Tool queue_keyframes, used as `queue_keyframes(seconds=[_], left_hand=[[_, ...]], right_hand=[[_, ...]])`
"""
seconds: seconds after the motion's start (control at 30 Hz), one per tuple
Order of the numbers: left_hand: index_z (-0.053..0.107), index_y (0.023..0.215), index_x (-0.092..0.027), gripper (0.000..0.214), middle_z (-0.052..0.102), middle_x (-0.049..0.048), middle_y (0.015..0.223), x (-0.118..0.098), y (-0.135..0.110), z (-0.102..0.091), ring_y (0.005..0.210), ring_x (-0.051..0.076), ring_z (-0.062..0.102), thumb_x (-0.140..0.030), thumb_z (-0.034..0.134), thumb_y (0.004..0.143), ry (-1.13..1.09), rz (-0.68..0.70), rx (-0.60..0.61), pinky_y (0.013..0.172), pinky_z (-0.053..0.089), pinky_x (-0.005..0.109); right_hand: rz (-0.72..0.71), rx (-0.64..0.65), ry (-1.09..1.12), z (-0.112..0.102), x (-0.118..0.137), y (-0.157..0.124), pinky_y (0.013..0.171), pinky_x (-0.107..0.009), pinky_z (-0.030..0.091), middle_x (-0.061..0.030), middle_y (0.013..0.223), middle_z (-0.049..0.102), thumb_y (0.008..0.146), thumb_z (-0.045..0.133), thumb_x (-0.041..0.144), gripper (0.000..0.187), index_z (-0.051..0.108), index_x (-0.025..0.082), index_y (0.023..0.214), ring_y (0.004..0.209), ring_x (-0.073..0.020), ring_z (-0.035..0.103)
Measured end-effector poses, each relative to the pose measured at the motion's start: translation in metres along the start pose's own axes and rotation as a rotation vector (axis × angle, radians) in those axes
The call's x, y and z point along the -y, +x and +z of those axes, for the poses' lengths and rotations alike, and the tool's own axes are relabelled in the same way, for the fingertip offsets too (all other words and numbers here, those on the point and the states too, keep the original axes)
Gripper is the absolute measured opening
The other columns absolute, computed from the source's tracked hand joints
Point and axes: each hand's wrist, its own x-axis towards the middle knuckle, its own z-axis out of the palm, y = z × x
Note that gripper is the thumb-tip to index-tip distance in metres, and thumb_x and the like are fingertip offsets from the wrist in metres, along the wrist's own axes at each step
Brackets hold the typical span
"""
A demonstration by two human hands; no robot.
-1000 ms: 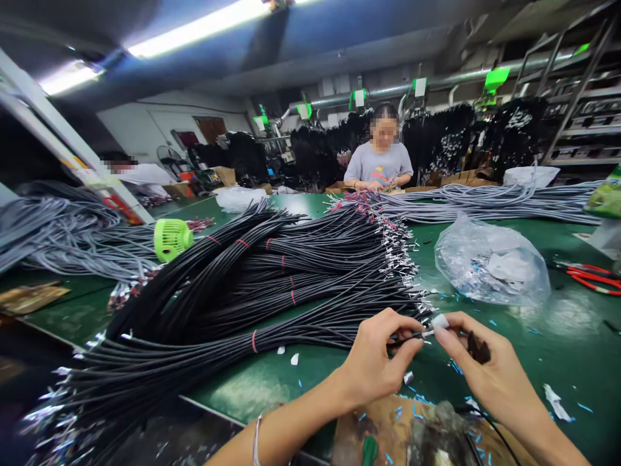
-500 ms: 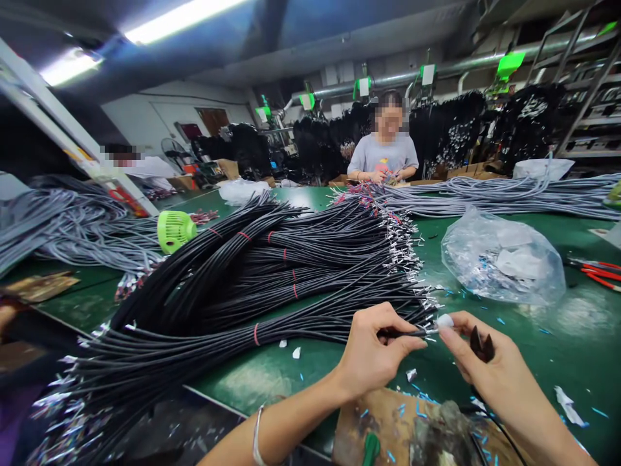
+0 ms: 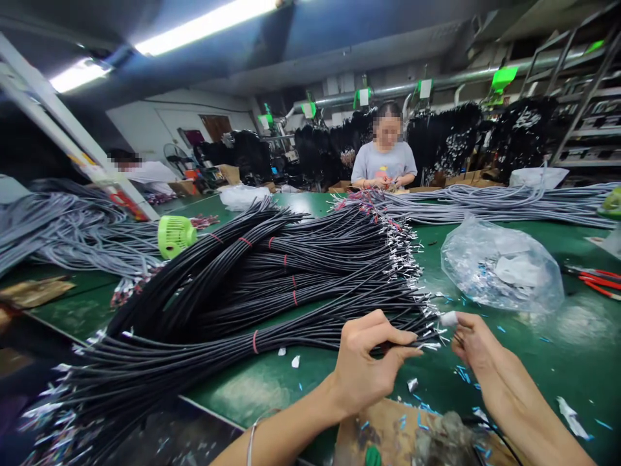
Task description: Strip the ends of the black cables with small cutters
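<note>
My left hand (image 3: 371,362) pinches the end of a black cable between thumb and fingers, at the right end of a bundle of black cables (image 3: 301,330). The stripped wire ends (image 3: 429,346) stick out just past the fingertips. Close to these ends is my right hand (image 3: 480,349), fingers curled closed and a white wrap (image 3: 449,318) on one fingertip. Whatever those curled fingers hold is hidden from view. A red band (image 3: 255,342) ties the nearest bundle.
Below my hands lies a stained board (image 3: 359,427) with blue scraps. To the right are a clear plastic bag (image 3: 502,265) of scraps and red-handled pliers (image 3: 599,279). A green fan (image 3: 175,236) stands left. A co-worker (image 3: 385,158) sits across the green table (image 3: 533,375).
My right hand has rolled over, its fingers curling in; the dark pointed tool seen in it before is now out of sight. My left hand keeps its pinch, shifted slightly left.
</note>
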Motion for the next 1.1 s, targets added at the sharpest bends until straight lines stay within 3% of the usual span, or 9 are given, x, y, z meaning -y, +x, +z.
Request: queue_keyframes(seconds=[0.1,0.17,0.37,0.63,0.73,0.93,1.1], left_hand=[[0.070,0.074,-0.012,0.008,0.061,0.0019,0.055,0.002,-0.003,0.001,0.048,0.010,0.051,-0.006,0.065,0.075,0.146,0.157,-0.066,0.046,0.038,0.021],[0.069,0.078,-0.014,0.015,0.062,0.0008,0.056,0.004,-0.006,0.002,0.048,0.009,0.052,-0.002,0.060,0.076,0.267,0.259,-0.104,0.047,0.037,0.022],[0.065,0.092,-0.011,0.020,0.062,-0.0005,0.056,0.007,-0.009,0.000,0.047,0.010,0.053,-0.002,0.055,0.078,0.487,0.453,-0.096,0.044,0.031,0.025],[0.063,0.095,-0.010,0.019,0.063,-0.0001,0.059,0.009,-0.013,0.001,0.048,0.010,0.054,-0.004,0.053,0.080,0.524,0.490,-0.054,0.044,0.031,0.024],[0.064,0.090,-0.012,0.018,0.062,-0.0002,0.056,0.008,-0.014,0.005,0.045,0.009,0.051,-0.003,0.055,0.078,0.492,0.445,-0.082,0.044,0.032,0.024],[0.065,0.082,-0.015,0.012,0.056,-0.0025,0.050,0.001,-0.015,0.007,0.040,0.008,0.050,-0.006,0.059,0.077,0.465,0.385,-0.230,0.042,0.035,0.022],[0.065,0.081,-0.013,0.013,0.055,-0.0019,0.050,0.000,-0.015,0.005,0.040,0.008,0.047,-0.003,0.060,0.075,0.461,0.426,-0.209,0.040,0.034,0.022]], right_hand=[[-0.149,-0.245,-0.218,0.000,0.002,-0.004,0.047,-0.026,0.043,-0.0020,0.069,0.062,0.095,0.035,0.039,0.026,0.049,0.020,0.105,0.051,-0.0174,0.060],[-0.291,-0.335,-0.298,0.002,0.002,-0.008,0.050,-0.026,0.043,-0.0042,0.074,0.063,0.094,0.040,0.036,0.020,0.050,0.019,0.099,0.054,-0.0171,0.062],[-0.458,-0.291,-0.424,0.014,0.005,-0.011,0.053,-0.027,0.037,-0.0023,0.068,0.061,0.095,0.043,0.032,0.019,0.053,0.017,0.092,0.051,-0.0156,0.058],[-0.527,-0.335,-0.531,0.016,0.004,-0.014,0.057,-0.030,0.033,-0.0019,0.069,0.065,0.093,0.051,0.030,0.014,0.059,0.018,0.090,0.053,-0.0166,0.057],[-0.471,-0.330,-0.418,0.014,0.005,-0.015,0.057,-0.028,0.037,-0.0008,0.071,0.067,0.091,0.053,0.029,0.011,0.059,0.020,0.090,0.053,-0.0159,0.060],[-0.076,-0.204,0.028,0.017,0.005,-0.015,0.050,-0.019,0.048,-0.0014,0.074,0.066,0.091,0.048,0.034,0.018,0.058,0.021,0.096,0.056,-0.0141,0.062],[-0.001,-0.024,0.234,0.024,0.009,-0.015,0.052,-0.020,0.050,-0.0010,0.063,0.059,0.091,0.046,0.039,0.028,0.064,0.019,0.096,0.055,-0.0154,0.057]])
